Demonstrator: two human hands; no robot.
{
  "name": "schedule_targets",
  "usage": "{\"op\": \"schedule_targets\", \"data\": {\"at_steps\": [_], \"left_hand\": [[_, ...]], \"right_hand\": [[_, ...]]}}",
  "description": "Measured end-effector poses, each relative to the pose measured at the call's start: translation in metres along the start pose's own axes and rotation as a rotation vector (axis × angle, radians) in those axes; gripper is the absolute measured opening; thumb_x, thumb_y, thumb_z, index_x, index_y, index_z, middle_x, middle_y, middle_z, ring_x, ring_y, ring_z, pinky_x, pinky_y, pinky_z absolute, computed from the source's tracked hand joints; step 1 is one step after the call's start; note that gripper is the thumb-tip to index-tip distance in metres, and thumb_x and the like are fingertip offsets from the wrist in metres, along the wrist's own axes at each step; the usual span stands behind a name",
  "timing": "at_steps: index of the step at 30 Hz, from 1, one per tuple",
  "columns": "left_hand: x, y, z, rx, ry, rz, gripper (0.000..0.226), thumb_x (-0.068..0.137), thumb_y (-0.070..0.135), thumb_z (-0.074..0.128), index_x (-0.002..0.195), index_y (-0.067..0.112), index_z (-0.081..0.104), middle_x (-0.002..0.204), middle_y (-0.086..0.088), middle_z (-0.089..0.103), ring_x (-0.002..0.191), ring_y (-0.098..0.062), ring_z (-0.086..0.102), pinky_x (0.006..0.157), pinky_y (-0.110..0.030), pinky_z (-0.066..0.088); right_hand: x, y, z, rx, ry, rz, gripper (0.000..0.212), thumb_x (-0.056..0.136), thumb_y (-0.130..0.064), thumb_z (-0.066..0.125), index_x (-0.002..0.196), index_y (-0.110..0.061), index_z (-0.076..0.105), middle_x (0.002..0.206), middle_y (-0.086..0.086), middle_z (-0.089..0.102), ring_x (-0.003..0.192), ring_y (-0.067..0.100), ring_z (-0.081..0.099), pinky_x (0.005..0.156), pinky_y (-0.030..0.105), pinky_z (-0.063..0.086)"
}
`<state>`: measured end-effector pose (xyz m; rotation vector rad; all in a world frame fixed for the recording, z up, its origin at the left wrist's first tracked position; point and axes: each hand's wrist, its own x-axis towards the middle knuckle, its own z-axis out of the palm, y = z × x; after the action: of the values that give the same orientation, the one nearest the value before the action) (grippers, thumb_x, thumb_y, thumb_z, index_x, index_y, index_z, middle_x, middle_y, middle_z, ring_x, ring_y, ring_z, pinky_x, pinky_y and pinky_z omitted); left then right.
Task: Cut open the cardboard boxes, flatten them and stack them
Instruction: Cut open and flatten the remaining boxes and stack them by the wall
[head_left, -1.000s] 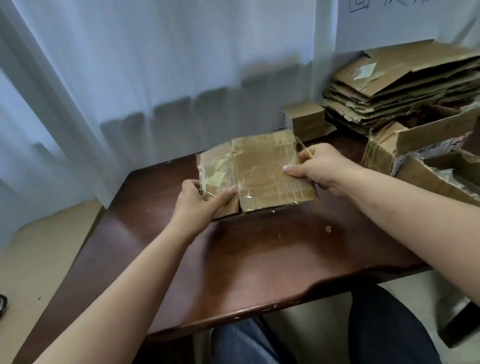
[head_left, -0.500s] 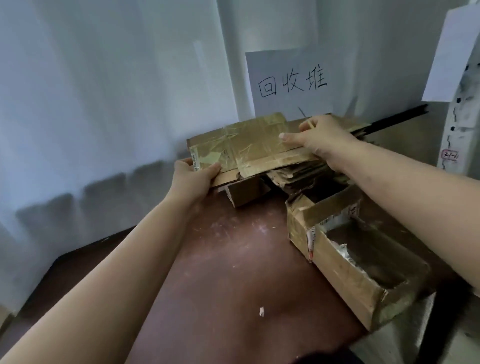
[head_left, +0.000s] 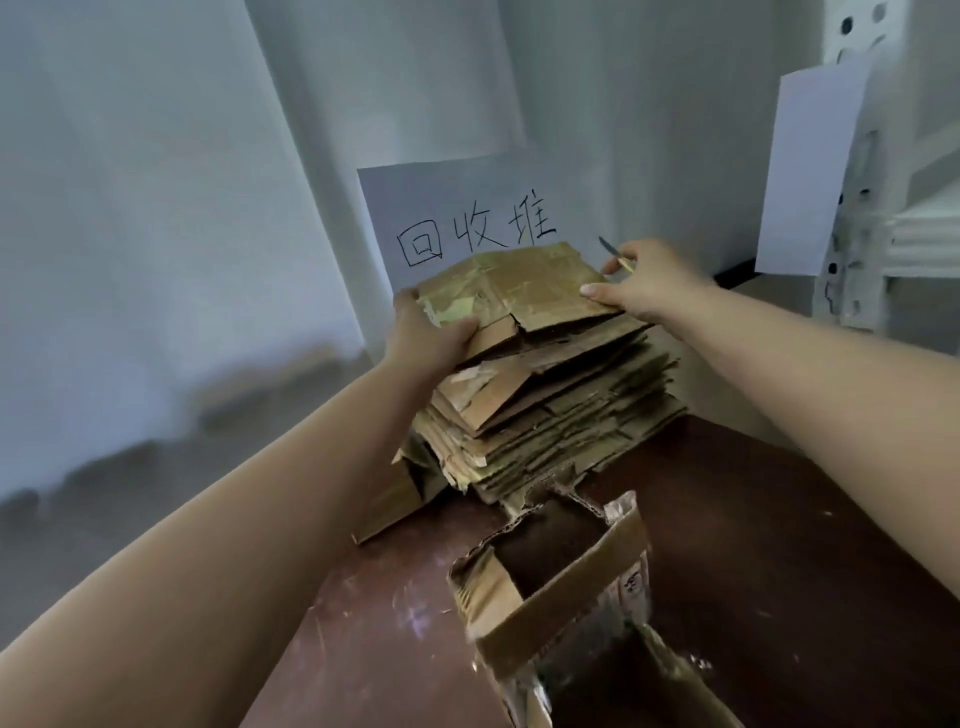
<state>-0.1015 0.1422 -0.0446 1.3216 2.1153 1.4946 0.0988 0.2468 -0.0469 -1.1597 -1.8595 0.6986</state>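
Observation:
A flattened, tape-covered cardboard box lies on top of the tall stack of flattened cardboard at the back of the dark wooden table. My left hand grips its left edge, thumb on top. My right hand pinches its right edge with thumb on top, and also holds a small knife whose blade points up and left.
An opened cardboard box stands near me on the table, with another open box below it. A small box leans by the stack's left side. A paper sign hangs on the wall behind; white shelving is at right.
Both hands carried the flattened box from the table's middle up and right onto the stack. My view swung right and closer to the stack.

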Motion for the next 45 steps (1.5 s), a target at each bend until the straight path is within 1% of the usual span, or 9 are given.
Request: {"op": "schedule_targets", "data": {"at_steps": [5,9,13,16,19,24,28,34,45], "left_hand": [[0.029,-0.023,0.034,0.358,-0.063,0.118,0.065,0.091,0.041,0.06,0.146,0.026,0.029,0.136,-0.02,0.045,0.114,-0.039,0.054,0.098,-0.05,0.048],[0.037,-0.043,0.052,0.617,-0.197,0.022,0.059,0.095,0.053,0.047,0.147,0.029,0.033,0.142,-0.022,0.03,0.12,-0.039,0.05,0.108,-0.04,0.039],[0.042,-0.061,0.066,0.973,-0.223,0.116,0.06,0.093,0.064,0.032,0.142,0.029,0.04,0.155,-0.015,0.023,0.139,-0.043,0.024,0.11,-0.051,0.029],[0.039,-0.075,0.071,0.907,-0.301,0.192,0.059,0.099,0.056,0.028,0.146,0.021,0.034,0.155,-0.012,0.032,0.141,-0.037,0.028,0.115,-0.046,0.022],[0.032,-0.092,0.073,0.893,-0.342,0.202,0.063,0.099,0.058,0.023,0.151,0.023,0.027,0.158,-0.011,0.026,0.146,-0.033,0.021,0.118,-0.043,0.014],[0.033,-0.081,0.064,0.857,-0.336,0.167,0.064,0.097,0.063,0.026,0.152,0.029,0.027,0.158,-0.013,0.024,0.146,-0.033,0.017,0.117,-0.043,0.014],[0.034,-0.065,0.056,0.847,-0.249,0.166,0.062,0.096,0.063,0.03,0.147,0.028,0.035,0.145,-0.022,0.027,0.136,-0.043,0.022,0.112,-0.048,0.023],[0.038,-0.059,0.046,0.821,-0.254,0.184,0.066,0.097,0.061,0.025,0.154,0.028,0.019,0.151,-0.021,0.028,0.142,-0.043,0.015,0.114,-0.05,0.017],[-0.022,-0.074,-0.018,0.771,-0.189,0.282,0.061,0.099,0.054,0.033,0.149,0.019,0.033,0.144,-0.016,0.043,0.139,-0.037,0.026,0.114,-0.043,0.017]], "right_hand": [[0.036,0.025,0.027,-0.129,0.034,0.051,0.042,0.09,-0.044,0.061,0.121,-0.016,0.059,0.118,0.004,0.061,0.095,0.018,0.052,0.051,0.02,0.026],[0.052,0.05,0.056,-0.41,0.112,0.059,0.062,0.078,-0.074,0.054,0.116,-0.024,0.06,0.112,0.002,0.064,0.103,0.026,0.059,0.068,0.026,0.039],[0.05,0.054,0.078,-0.775,0.107,-0.131,0.046,0.083,-0.065,0.056,0.108,-0.028,0.066,0.098,-0.001,0.064,0.093,0.024,0.061,0.061,0.026,0.034],[0.047,0.062,0.092,-0.684,-0.061,-0.151,0.027,0.093,-0.05,0.049,0.108,-0.036,0.066,0.093,-0.004,0.063,0.089,0.022,0.059,0.063,0.027,0.033],[0.042,0.077,0.1,-0.637,-0.129,-0.157,0.022,0.095,-0.041,0.045,0.102,-0.036,0.065,0.101,-0.003,0.066,0.093,0.024,0.06,0.061,0.027,0.032],[0.05,0.067,0.093,-0.663,-0.193,-0.143,0.038,0.096,-0.055,0.038,0.114,-0.032,0.062,0.11,0.0,0.065,0.102,0.026,0.06,0.07,0.03,0.039],[0.043,0.053,0.087,-0.698,-0.078,-0.227,0.042,0.097,-0.056,0.034,0.119,-0.031,0.059,0.11,0.002,0.065,0.102,0.027,0.06,0.068,0.031,0.038],[0.028,0.047,0.076,-0.605,0.021,-0.337,0.046,0.098,-0.056,0.03,0.115,-0.029,0.062,0.107,-0.004,0.066,0.097,0.026,0.062,0.067,0.032,0.04],[-0.028,0.02,0.059,-0.546,0.074,-0.339,0.035,0.092,-0.043,0.055,0.12,-0.023,0.057,0.117,-0.002,0.064,0.103,0.024,0.06,0.075,0.032,0.047]]}}
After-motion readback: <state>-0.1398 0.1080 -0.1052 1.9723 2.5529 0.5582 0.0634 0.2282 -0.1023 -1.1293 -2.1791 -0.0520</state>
